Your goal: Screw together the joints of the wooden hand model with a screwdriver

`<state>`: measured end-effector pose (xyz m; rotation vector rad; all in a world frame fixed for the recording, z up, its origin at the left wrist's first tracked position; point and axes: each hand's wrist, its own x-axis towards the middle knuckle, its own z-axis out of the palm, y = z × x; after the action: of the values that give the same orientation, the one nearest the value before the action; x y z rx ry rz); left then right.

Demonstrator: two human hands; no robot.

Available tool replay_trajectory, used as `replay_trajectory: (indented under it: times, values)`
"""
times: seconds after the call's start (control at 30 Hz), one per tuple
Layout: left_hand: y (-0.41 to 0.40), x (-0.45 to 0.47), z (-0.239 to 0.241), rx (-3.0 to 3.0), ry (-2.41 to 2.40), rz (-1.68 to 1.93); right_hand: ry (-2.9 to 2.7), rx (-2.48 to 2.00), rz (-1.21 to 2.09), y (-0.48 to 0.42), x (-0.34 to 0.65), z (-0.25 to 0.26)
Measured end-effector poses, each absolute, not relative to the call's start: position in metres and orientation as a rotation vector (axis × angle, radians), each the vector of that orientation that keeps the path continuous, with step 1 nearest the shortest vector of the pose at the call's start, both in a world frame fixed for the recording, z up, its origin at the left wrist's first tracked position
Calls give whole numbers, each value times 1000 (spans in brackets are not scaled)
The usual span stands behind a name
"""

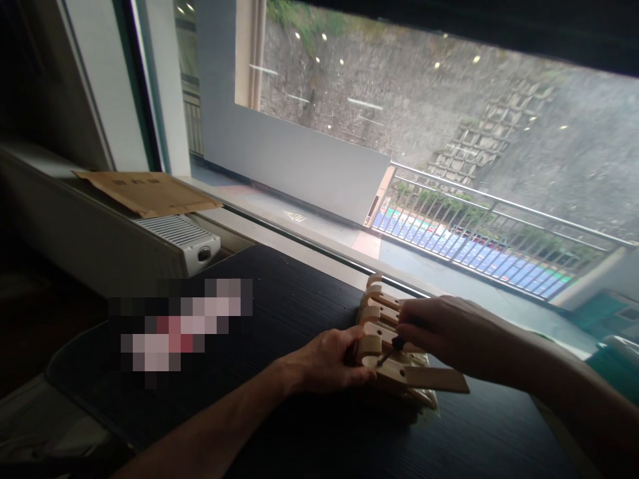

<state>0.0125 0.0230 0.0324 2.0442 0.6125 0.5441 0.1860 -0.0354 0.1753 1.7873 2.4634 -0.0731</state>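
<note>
Several pale wooden pieces with curled ends stand in a row on a dark table (pixel 299 286). My left hand (pixel 327 359) grips the curled end of the nearest wooden piece (pixel 434 379), fingers and thumb closed around its edge. In my right hand (pixel 436 322) is a small screwdriver (pixel 398 343) with a dark handle, held in closed fingers. Its thin shaft slants down to the nearest piece, close to the curl; the tip's exact seat is too small to make out. Dark round holes or screws show along the pieces. Crinkled clear plastic (pixel 424 399) lies under them.
A blurred-out patch (pixel 187 322) covers something on the table's left. Beyond it, a brown envelope (pixel 150 193) lies on a white slatted unit (pixel 180 233) by the window. A metal railing (pixel 479 229) stands outside the glass. Something teal (pixel 614 362) is at the right edge.
</note>
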Motion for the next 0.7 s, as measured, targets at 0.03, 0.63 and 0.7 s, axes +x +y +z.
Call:
replay_trajectory:
  times: [0.03,0.63,0.7]
  values:
    - [23,13,32,2046,613,549,2466,1785,-77,-36,186,176]
    - [22,12,34,2052,621,550,2507,1791,-125,-35,185,172]
    - [22,12,34,2051,624,558,2504,1786,-118,-37,185,175]
